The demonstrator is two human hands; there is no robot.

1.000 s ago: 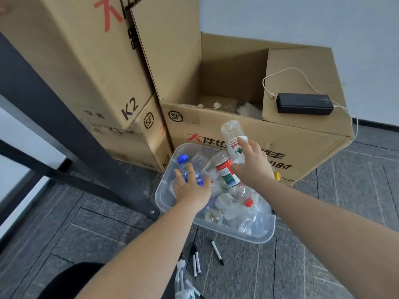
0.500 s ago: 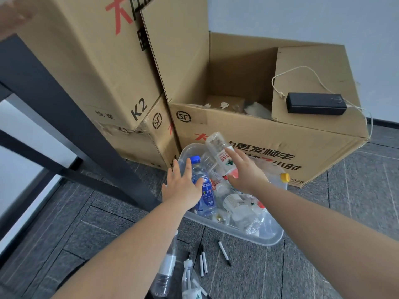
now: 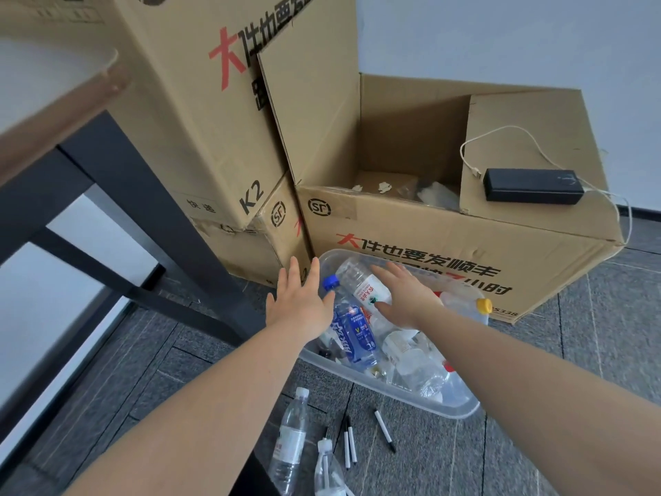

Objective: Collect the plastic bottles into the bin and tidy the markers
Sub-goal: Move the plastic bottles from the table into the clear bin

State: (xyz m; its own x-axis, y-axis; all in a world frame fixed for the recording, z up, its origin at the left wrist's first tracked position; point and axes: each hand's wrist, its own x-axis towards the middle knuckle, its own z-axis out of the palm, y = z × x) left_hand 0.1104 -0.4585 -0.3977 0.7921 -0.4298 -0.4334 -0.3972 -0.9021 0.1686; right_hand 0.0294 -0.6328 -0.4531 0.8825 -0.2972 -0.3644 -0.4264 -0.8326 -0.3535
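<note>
A clear plastic bin [image 3: 461,406] on the floor holds several plastic bottles. A blue-labelled bottle [image 3: 352,331] lies in it beside a clear bottle with a white label [image 3: 365,288]. My left hand [image 3: 300,302] hovers over the bin's left rim, fingers straight, holding nothing. My right hand [image 3: 404,298] is spread flat just right of the white-labelled bottle, empty. Two clear bottles [image 3: 289,445] [image 3: 329,470] lie on the floor in front of the bin. Several black-and-white markers [image 3: 349,443] [image 3: 384,429] lie on the floor next to them.
Large cardboard boxes [image 3: 429,245] stand behind the bin; a black power bank [image 3: 533,190] with a white cable rests on one flap. A dark table leg and brace [image 3: 107,195] stand at left. Grey floor tiles [image 3: 590,316] stretch to the right.
My right hand let go of the white-labelled bottle, which now lies in the bin. Both hands have opened flat. The view has tilted so more of the floor bottles show.
</note>
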